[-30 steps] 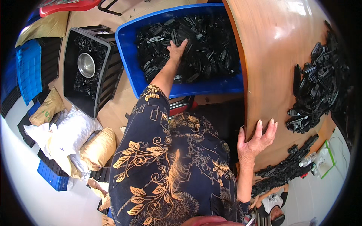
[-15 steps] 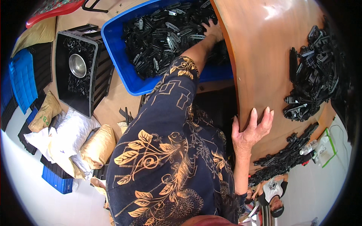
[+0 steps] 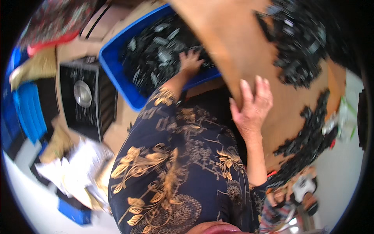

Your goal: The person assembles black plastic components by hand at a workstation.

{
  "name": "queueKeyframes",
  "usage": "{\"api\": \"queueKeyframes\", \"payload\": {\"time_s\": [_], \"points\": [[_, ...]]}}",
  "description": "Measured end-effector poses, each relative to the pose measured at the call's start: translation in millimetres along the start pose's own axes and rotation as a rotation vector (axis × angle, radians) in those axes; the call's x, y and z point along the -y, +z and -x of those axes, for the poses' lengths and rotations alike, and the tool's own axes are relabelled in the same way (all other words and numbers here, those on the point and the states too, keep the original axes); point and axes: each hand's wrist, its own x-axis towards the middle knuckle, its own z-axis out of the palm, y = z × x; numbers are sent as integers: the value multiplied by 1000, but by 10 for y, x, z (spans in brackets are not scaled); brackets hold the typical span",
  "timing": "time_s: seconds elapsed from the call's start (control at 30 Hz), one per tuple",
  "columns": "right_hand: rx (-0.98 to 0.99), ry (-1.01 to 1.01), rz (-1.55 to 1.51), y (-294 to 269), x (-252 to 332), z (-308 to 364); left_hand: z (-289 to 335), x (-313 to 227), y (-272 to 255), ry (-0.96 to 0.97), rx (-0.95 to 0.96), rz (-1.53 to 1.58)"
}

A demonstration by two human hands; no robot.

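My left hand [image 3: 191, 62] reaches into a large blue bin [image 3: 117, 86] on the left. Its fingers are spread on top of a heap of small black plastic parts [image 3: 154, 58], some with shiny grey faces. It holds nothing that I can see, though motion blurs it. At the edge of the brown wooden table [image 3: 233, 50], my right hand [image 3: 253, 107] rests with its fingers stretched over the top and its thumb at the rim. Nothing is in it. The bin's right end is hidden by the table.
Black parts [image 3: 300, 46] are piled at the table's far right, and more [image 3: 304, 144] lie nearer. A black crate [image 3: 80, 117] with a metal bowl [image 3: 82, 94] stands left of the bin. White sacks [image 3: 82, 163] lie below it. Other people [image 3: 304, 191] sit at lower right.
My left hand has drawn back from the table side of the bin toward its middle, nearer to me. The view has turned and blurred. My right hand stays at the table edge.
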Motion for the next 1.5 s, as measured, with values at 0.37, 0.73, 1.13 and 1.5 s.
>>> {"api": "queueKeyframes", "payload": {"time_s": [0.37, 0.73, 1.13, 1.5], "points": [[-109, -15, -241, 246, -53, 162, 989, 1108, -377, -322, -364, 298], [-343, -32, -532, 419, -228, 160, 283, -966, -3357, 444, -943, 418], [-145, -27, -364, 326, -171, 48, -1511, -2993, -3050, 690, -573, -289], [-336, -25, -545, 521, -70, 123, -1277, -2804, -2851, 780, -461, -222]]}}
